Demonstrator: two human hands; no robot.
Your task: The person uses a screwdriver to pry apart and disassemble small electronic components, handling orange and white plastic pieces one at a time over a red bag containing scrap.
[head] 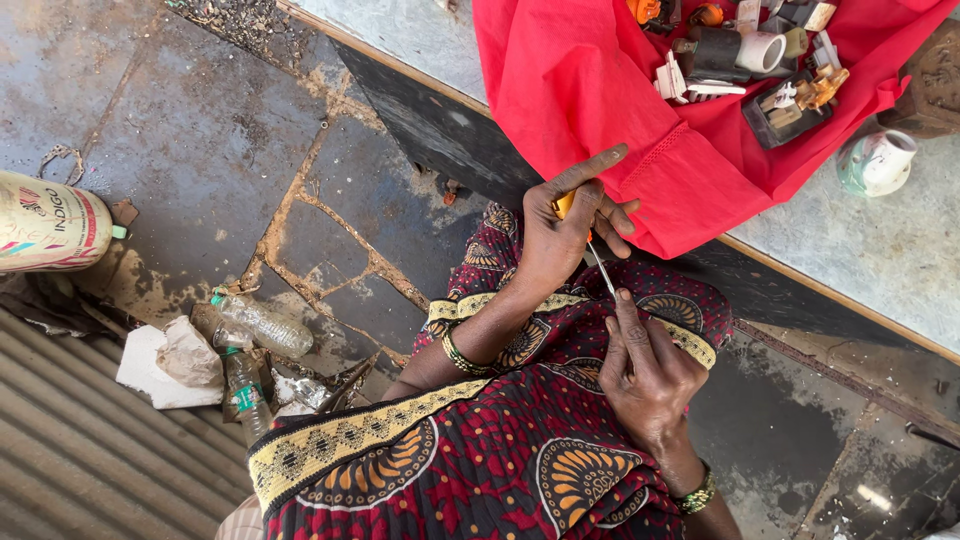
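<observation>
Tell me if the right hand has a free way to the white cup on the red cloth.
Probably not freely: the right hand pinches the tip of the screwdriver that the left hand holds, and the white cup sits well up the red cloth.

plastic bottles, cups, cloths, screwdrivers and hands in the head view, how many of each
clear plastic bottles on the ground: 2
cups on the table: 2
red cloth: 1
screwdriver with orange handle: 1
hands: 2, left hand, right hand
total: 8
</observation>
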